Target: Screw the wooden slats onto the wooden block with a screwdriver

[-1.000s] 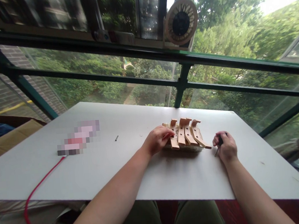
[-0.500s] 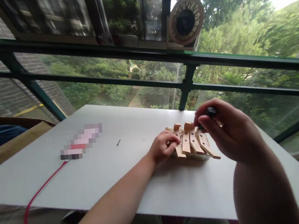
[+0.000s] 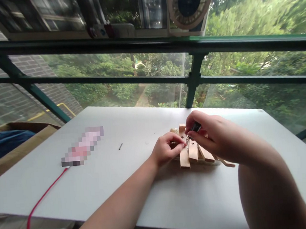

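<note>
Several pale wooden bars (image 3: 184,161) with dark holes or screw heads lie side by side across a light base, like a small xylophone. My left hand (image 3: 168,148) is at the left bars, its thumb and index finger pinched together; whatever is between the fingertips is too small to make out. My right hand (image 3: 209,131) grips a short black-handled screwdriver (image 3: 195,126) above the bars, close to my left fingertips. The tool's tip is hidden, and this hand covers part of the right-hand bars.
A dark screw (image 3: 120,146) lies on the white table (image 3: 116,188) left of my hands. Farther left, a blurred-out phone-like item (image 3: 83,146) has a red cable (image 3: 43,195) running off the front edge. Green railings (image 3: 113,78) border the table's far side; a cardboard box (image 3: 43,137) stands at left.
My right hand has come left and down with the screwdriver, from over the right bars to beside my left fingertips. The leftmost bars sit slightly differently. The camera view has tilted.
</note>
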{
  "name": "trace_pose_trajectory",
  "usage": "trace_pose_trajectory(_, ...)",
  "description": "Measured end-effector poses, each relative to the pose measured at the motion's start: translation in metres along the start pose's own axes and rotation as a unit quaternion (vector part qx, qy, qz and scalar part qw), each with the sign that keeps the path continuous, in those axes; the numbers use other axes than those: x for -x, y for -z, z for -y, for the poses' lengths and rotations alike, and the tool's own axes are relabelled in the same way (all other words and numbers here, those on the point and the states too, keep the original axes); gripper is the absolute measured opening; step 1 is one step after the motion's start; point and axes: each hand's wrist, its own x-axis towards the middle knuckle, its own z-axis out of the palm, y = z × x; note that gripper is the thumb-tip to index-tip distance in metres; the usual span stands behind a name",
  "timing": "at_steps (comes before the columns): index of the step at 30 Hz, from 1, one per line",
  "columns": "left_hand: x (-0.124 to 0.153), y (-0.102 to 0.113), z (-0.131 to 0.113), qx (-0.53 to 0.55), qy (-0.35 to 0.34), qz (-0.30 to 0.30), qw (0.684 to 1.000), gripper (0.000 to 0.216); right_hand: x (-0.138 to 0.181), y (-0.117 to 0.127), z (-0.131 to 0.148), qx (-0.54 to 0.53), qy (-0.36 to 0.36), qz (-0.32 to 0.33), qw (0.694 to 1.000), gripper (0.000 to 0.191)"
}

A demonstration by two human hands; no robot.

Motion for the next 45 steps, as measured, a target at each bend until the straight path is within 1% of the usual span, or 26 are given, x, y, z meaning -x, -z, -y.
trace_pose_trajectory(3,0.0,0.0,0.002,-0.002,0.011,-0.002,1.0,0.009,-0.003,-0.004,-0.002,0.006,-0.005,0.008,1.0,0.007)
trace_pose_trajectory(7,0.001,-0.002,0.003,0.045,0.037,0.01,0.998,0.015,-0.006,-0.006,-0.005,0.012,-0.012,0.006,1.0,0.006)
trace_pose_trajectory(15,0.001,-0.003,0.001,0.082,0.032,0.016,0.996,0.012,-0.012,-0.016,-0.01,0.015,-0.02,0.012,1.0,0.003)
trace_pose_trajectory(22,0.0,0.0,0.001,0.041,0.008,0.018,0.999,0.008,-0.013,-0.02,-0.011,0.006,-0.014,0.017,1.0,0.002)
trace_pose_trajectory(28,-0.002,0.002,0.004,-0.027,-0.023,0.013,0.999,0.008,-0.013,-0.022,-0.012,0.005,-0.032,0.008,0.999,0.004)
trace_pose_trajectory(36,-0.004,0.002,0.003,-0.024,-0.043,0.009,0.999,0.01,-0.015,-0.024,-0.007,0.002,-0.021,-0.002,1.0,0.003)
trace_pose_trajectory(42,-0.003,0.004,-0.001,-0.033,-0.051,0.026,0.998,0.015,-0.017,-0.025,-0.006,0.011,-0.023,-0.015,1.0,0.004)
trace_pose_trajectory(45,-0.002,0.005,-0.003,-0.037,-0.056,0.031,0.997,0.014,-0.017,-0.026,-0.007,0.009,-0.025,-0.016,1.0,0.004)
